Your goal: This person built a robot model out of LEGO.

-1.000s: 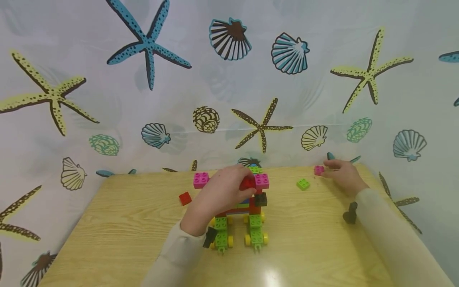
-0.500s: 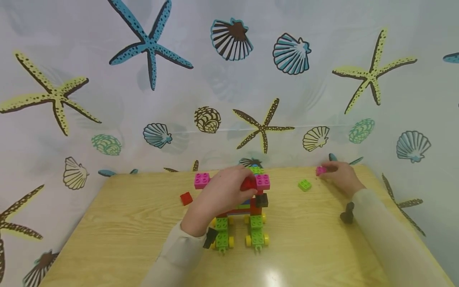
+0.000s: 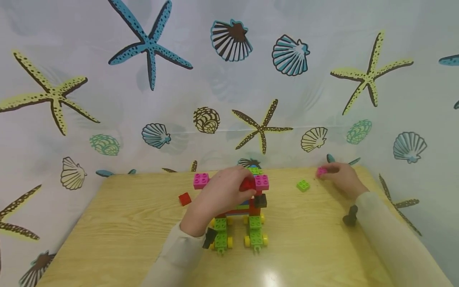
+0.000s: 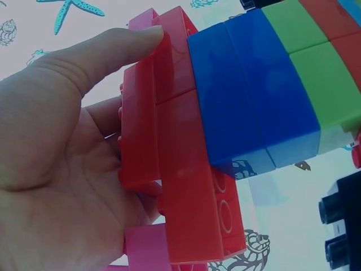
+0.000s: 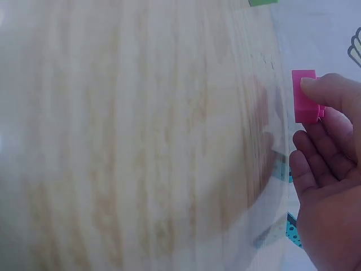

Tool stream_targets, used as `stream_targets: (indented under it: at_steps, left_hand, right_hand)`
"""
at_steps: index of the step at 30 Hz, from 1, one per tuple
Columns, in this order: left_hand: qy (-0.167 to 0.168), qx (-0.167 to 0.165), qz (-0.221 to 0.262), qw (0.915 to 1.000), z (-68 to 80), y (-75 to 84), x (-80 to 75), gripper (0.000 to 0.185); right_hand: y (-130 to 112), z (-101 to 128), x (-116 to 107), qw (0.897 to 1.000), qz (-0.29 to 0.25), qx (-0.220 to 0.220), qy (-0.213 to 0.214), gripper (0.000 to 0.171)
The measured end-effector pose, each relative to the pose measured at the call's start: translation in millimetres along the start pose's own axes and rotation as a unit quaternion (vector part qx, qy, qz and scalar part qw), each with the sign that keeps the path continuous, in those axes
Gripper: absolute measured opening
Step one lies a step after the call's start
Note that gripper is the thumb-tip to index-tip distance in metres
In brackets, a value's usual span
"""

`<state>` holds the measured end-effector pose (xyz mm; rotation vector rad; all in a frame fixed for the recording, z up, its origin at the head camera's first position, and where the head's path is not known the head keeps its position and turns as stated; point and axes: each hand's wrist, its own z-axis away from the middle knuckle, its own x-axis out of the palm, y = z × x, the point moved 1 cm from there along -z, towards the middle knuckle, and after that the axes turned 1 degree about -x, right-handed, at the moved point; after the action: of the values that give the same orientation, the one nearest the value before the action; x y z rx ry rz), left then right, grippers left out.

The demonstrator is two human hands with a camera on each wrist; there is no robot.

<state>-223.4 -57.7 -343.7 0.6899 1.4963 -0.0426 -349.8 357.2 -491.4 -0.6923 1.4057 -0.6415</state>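
My left hand (image 3: 224, 189) grips the upper part of a toy-brick build standing mid-table. In the left wrist view its thumb lies on the red bricks (image 4: 189, 186), beside stacked blue bricks (image 4: 254, 107) and green ones (image 4: 304, 56). Pink bricks (image 3: 261, 182) stick out on both sides at the top. Below, green wheeled bases (image 3: 256, 237) with yellow wheels point toward me. At the back right, my right hand (image 3: 343, 178) pinches a pink brick (image 5: 304, 101) by its thumb and fingers; its studs face the palm. The left hand hides the build's middle.
A loose green brick (image 3: 303, 185) lies between the build and the right hand. Left of the build is a loose red brick (image 3: 185, 199). A cloth with printed starfish and shells (image 3: 222, 87) hangs behind the wooden table (image 3: 129, 239).
My right hand has moved its fingers from beside the pink brick onto it and now pinches it. The left hand keeps its hold on the build.
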Motion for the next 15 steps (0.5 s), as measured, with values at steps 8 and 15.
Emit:
stream_targets:
  at_steps: [8,15]
  left_hand:
    - [-0.001,-0.003,0.002,1.0000,0.4,0.5,0.3,0.039]
    - [0.002,0.008,-0.001,1.0000,0.7,0.8,-1.6,0.036]
  right_hand:
    - [-8,16,3,1.000,-0.016,0.005,-0.004,0.064]
    - [-36,34,4,0.999,-0.029,-0.020,-0.010,0.063]
